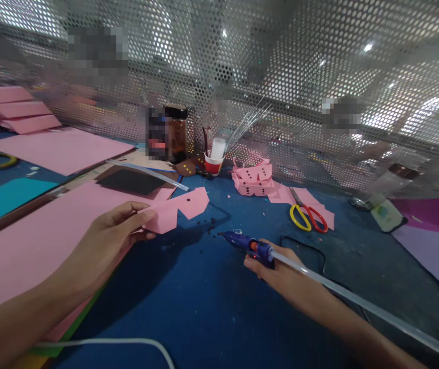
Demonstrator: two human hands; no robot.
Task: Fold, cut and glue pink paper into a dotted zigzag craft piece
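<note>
My left hand (117, 230) pinches a pink paper cutout (179, 207) with small black dots, holding it just above the blue table (204, 307). My right hand (276, 269) is wrapped round a blue hot glue gun (248, 243). Its nozzle points left toward the cutout, a short gap away. A long clear glue stick (357, 302) sticks out of the gun's back over my right forearm.
Large pink sheets (30, 241) lie at the left. Folded pink dotted pieces (253, 179), a red cup (213, 164), a brown jar (176, 133) and yellow-red scissors (307, 215) sit near the perforated metal screen (319, 77). Purple paper (430, 246) lies right.
</note>
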